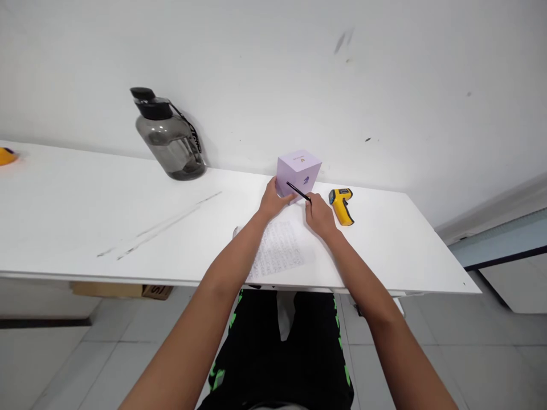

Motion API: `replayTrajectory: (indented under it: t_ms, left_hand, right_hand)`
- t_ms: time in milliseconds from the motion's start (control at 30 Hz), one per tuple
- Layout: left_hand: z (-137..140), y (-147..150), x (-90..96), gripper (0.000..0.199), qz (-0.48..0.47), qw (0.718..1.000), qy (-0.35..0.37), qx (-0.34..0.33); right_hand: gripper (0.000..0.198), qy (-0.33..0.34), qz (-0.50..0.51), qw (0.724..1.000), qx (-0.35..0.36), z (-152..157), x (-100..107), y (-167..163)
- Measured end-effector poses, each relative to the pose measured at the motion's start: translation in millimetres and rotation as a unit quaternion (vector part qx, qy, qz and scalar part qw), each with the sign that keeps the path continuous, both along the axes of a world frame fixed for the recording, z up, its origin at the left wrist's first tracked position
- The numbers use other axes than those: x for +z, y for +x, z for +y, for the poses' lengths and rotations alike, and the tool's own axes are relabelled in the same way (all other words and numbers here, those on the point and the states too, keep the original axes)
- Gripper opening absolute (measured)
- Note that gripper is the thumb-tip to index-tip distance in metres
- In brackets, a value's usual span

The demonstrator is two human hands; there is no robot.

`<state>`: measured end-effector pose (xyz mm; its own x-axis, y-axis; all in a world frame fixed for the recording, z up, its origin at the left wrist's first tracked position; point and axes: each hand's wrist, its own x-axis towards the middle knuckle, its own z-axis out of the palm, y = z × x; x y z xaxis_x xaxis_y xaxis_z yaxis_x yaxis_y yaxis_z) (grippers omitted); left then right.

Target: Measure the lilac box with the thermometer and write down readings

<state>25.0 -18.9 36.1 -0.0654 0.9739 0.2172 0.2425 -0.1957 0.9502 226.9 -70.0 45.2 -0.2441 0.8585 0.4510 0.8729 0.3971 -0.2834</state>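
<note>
A light purple box (294,175) with a small dark purple mark stands near the back of the white table. My left hand (273,200) grips its lower left side, with the thumb across the front face. In my right hand (320,215) is a slim black pen (298,191), pointing up and left across the front of the box. Whether the pen tip touches the box I cannot tell. A sheet of paper covered in writing (277,250) lies in front of the box, partly hidden by my left forearm.
To the right of the box lies a yellow and black infrared thermometer (342,206). A large grey water bottle (171,139) with a black lid stands at the back left, close to the wall. An orange object (6,156) shows at the far left edge of the table (85,216).
</note>
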Motion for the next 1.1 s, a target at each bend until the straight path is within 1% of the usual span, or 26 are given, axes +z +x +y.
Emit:
replayTrajectory:
  t_ms: [67, 100, 133, 167, 200, 300, 400, 467, 533, 600, 667, 767, 867, 933, 967, 1000, 1100]
  left_hand:
    - [-5, 2, 3.6, 0.100, 0.029, 0.999, -0.010, 0.010]
    - [-8, 3, 5.3, 0.102, 0.047, 0.999, -0.015, 0.014]
    - [-10, 3, 6.7, 0.102, 0.063, 0.998, -0.018, 0.014]
    - [-13, 4, 7.8, 0.102, 0.075, 0.997, -0.019, 0.010]
    - [-15, 4, 8.5, 0.101, 0.080, 0.997, -0.017, 0.001]
    - [-21, 6, 8.5, 0.099, 0.071, 0.997, -0.009, -0.016]
    - [-32, 17, 7.3, 0.100, 0.060, 0.998, -0.012, 0.001]
    - [-40, 27, 6.8, 0.102, 0.051, 0.999, -0.018, 0.000]
    - [-47, 36, 6.9, 0.104, 0.039, 0.999, -0.024, -0.018]
    - [-50, 41, 7.3, 0.106, 0.036, 0.998, -0.021, -0.043]
    - [-49, 42, 6.8, 0.106, 0.036, 0.998, -0.015, -0.059]
    - [-42, 39, 2.8, 0.107, 0.018, 0.998, -0.016, -0.061]
    - [-35, 38, -4.3, 0.109, -0.015, 0.998, -0.022, -0.063]
    - [-31, 39, -8.3, 0.113, -0.049, 0.996, -0.034, -0.068]
    - [-31, 40, -9.5, 0.111, -0.074, 0.994, -0.042, -0.064]
    - [-31, 41, -10.1, 0.107, -0.101, 0.992, -0.051, -0.055]
    - [-39, 45, -9.5, 0.081, -0.168, 0.983, -0.071, -0.011]
  right_hand:
    - [0.025, 0.042, 0.023, 0.999, 0.023, -6, -8, 6]
    - [0.027, 0.059, 0.029, 0.997, 0.038, -10, -13, 10]
    - [0.034, 0.074, 0.030, 0.995, 0.063, -16, -17, 15]
    - [0.041, 0.081, 0.029, 0.992, 0.090, -23, -21, 21]
    - [0.044, 0.083, 0.035, 0.991, 0.102, -30, -24, 26]
    - [0.047, 0.076, 0.091, 0.989, 0.087, -49, -26, 34]
    - [0.066, 0.095, 0.139, 0.984, 0.050, -57, -19, 33]
    - [0.080, 0.085, 0.126, 0.987, 0.050, -59, -15, 30]
    - [0.095, 0.061, 0.112, 0.989, 0.079, -59, -14, 28]
    - [0.110, 0.037, 0.130, 0.983, 0.121, -59, -15, 28]
    - [0.121, -0.001, 0.160, 0.976, 0.147, -59, -16, 29]
    - [0.123, -0.052, 0.181, 0.973, 0.134, -59, -15, 28]
    - [0.114, -0.054, 0.190, 0.974, 0.111, -59, -12, 23]
    - [0.107, -0.054, 0.199, 0.971, 0.120, -58, -10, 17]
    - [0.106, -0.056, 0.204, 0.969, 0.127, -57, -10, 14]
    - [0.105, -0.060, 0.212, 0.966, 0.134, -56, -9, 12]
    - [0.110, -0.092, 0.262, 0.952, 0.133, -55, -6, 10]
